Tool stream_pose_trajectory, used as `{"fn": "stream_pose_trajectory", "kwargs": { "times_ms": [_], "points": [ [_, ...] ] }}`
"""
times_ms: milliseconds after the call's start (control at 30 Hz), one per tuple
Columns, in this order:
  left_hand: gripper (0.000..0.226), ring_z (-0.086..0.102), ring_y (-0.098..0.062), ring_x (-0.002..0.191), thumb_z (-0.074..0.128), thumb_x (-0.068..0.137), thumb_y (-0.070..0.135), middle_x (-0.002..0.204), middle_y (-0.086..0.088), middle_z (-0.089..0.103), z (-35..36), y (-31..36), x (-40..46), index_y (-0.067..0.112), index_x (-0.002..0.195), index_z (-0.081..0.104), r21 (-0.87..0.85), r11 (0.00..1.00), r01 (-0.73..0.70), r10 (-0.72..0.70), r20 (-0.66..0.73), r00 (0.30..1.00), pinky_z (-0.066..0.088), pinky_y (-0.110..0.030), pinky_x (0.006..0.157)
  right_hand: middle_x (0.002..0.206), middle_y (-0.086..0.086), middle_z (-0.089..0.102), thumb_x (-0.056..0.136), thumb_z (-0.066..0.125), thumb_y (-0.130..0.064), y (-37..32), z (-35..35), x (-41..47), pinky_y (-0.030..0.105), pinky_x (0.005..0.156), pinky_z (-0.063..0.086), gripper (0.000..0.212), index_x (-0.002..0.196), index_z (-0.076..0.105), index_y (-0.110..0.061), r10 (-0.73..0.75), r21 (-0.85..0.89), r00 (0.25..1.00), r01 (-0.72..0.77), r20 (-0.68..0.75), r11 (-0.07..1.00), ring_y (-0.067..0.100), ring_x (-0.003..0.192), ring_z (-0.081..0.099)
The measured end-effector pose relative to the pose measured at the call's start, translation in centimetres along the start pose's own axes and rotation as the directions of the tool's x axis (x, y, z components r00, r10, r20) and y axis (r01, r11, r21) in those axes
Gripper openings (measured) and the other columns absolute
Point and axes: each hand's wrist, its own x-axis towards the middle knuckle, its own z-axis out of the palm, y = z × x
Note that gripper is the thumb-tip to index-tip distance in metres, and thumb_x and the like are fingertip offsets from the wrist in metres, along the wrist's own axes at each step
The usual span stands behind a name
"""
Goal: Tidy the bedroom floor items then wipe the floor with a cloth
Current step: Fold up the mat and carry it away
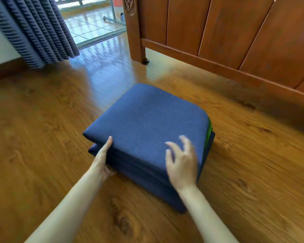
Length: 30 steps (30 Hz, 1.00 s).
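Plainly at risk of springing open: a dark blue, ribbed foam mat folded into a thick square stack, layers loosely piled, a green edge showing at the right side. Likely to unfold or slide apart if lifted from one side only, or if the upper layers were let go before the lower ones were gathered; likely also to skid on the glossy brown wood-plank floor under a sideways push. Lay on that floor just in front of the carved brown wooden bed frame, apart from it, with the striped grey-blue curtain well off to the left by the tiled balcony doorway. Left hand set against the stack's near-left corner, thumb up on the top layer's edge, fingers tucked out of sight at the side or underneath, so apparently grasping the corner, though the fingers' hold could not be fully made out. Right hand over the near-right part of the top face, fingers spread and loosely bent, blurred by motion, gripping nothing; whether touching the surface or just above it could not be told. Stack thus bracketed between both hands, nearer edge toward the wrists.
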Motion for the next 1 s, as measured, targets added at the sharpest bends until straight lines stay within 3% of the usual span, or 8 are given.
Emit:
{"fn": "stream_pose_trajectory", "kwargs": {
  "times_ms": [100,167,233,367,467,667,800,1000],
  "points": [
    [0.086,0.050,-0.027,0.116,0.070,0.062,0.061,0.134,-0.002,0.051,0.1,0.0,0.2,0.024,0.133,0.042,0.035,0.995,0.093,-0.095,0.058,0.994,0.039,-0.052,0.097,0.140,0.025,0.037,0.081,0.070,-0.030,3.6,-1.8,0.1,0.044,0.102,0.032,0.067,0.138,0.041,-0.010,0.455,0.001,0.890,-0.456,0.021,0.890,0.040,0.127,0.037],
    [0.095,0.047,-0.030,0.122,0.071,0.053,0.065,0.132,-0.002,0.050,0.2,-0.4,0.4,0.024,0.134,0.041,0.043,0.991,0.128,-0.131,0.089,0.987,0.032,-0.058,0.102,0.147,0.019,0.031,0.078,0.072,-0.039,4.2,-2.2,-0.1,0.042,0.109,0.029,0.092,0.145,0.020,-0.004,0.685,0.249,0.672,-0.741,0.282,0.624,0.033,0.133,0.033],
    [0.091,0.044,-0.030,0.123,0.070,0.055,0.066,0.126,-0.003,0.050,0.7,-0.5,0.1,0.022,0.129,0.041,0.084,0.988,0.133,-0.142,0.118,0.983,0.028,-0.060,0.105,0.148,0.013,0.033,0.075,0.075,-0.039,5.1,-2.2,-0.5,0.044,0.110,0.031,0.097,0.146,0.018,-0.003,0.732,0.395,0.559,-0.820,0.389,0.415,0.029,0.133,0.036],
    [0.058,0.053,-0.028,0.104,0.068,0.072,0.055,0.105,-0.005,0.059,2.0,0.3,-0.7,0.017,0.112,0.050,0.070,0.990,0.119,-0.126,0.103,0.987,0.037,-0.051,0.099,0.128,0.013,0.055,0.072,0.079,-0.027,5.6,-2.5,-1.8,0.040,0.095,0.047,0.073,0.129,0.044,0.003,0.718,0.450,0.542,-0.823,0.437,0.347,0.026,0.111,0.056],
    [0.030,0.061,-0.018,0.084,0.070,0.077,0.034,0.101,-0.003,0.065,3.0,0.8,-0.7,0.016,0.098,0.057,-0.011,1.000,-0.012,0.013,0.055,0.998,0.049,-0.036,0.072,0.105,0.011,0.065,0.074,0.076,-0.010,5.4,-3.7,-2.1,0.035,0.081,0.053,0.033,0.100,0.058,0.001,0.641,0.529,0.509,-0.828,0.574,0.183,0.022,0.089,0.064],
    [0.049,0.063,-0.015,0.081,0.074,0.076,0.013,0.111,-0.010,0.065,5.1,0.5,1.2,0.001,0.120,0.055,-0.168,0.958,-0.233,0.231,-0.035,0.972,0.050,-0.019,0.048,0.101,0.006,0.070,0.074,0.075,-0.010,6.3,-5.2,-2.7,0.027,0.080,0.052,0.030,0.100,0.062,-0.006,0.552,0.605,0.634,-0.750,0.542,0.267,0.017,0.093,0.067],
    [0.033,0.063,-0.015,0.078,0.072,0.078,0.009,0.104,-0.008,0.067,4.6,-2.3,2.3,0.006,0.108,0.058,-0.186,0.960,-0.209,0.192,-0.106,0.976,0.050,-0.026,0.059,0.115,0.010,0.064,0.072,0.078,-0.015,6.9,-3.0,-4.4,0.029,0.084,0.051,0.055,0.119,0.053,-0.002,0.614,0.499,0.538,-0.828,0.578,0.255,0.020,0.101,0.062],
    [0.056,0.057,-0.019,0.089,0.074,0.072,0.027,0.109,-0.001,0.060,3.8,-3.1,3.0,0.008,0.120,0.054,-0.030,0.991,-0.133,0.124,-0.206,0.971,0.045,-0.031,0.074,0.145,0.013,0.035,0.071,0.080,-0.031,7.4,-1.5,-5.4,0.033,0.105,0.031,0.099,0.144,0.020,-0.003,0.719,0.412,0.464,-0.871,0.518,0.266,0.024,0.127,0.040]
  ]
}}
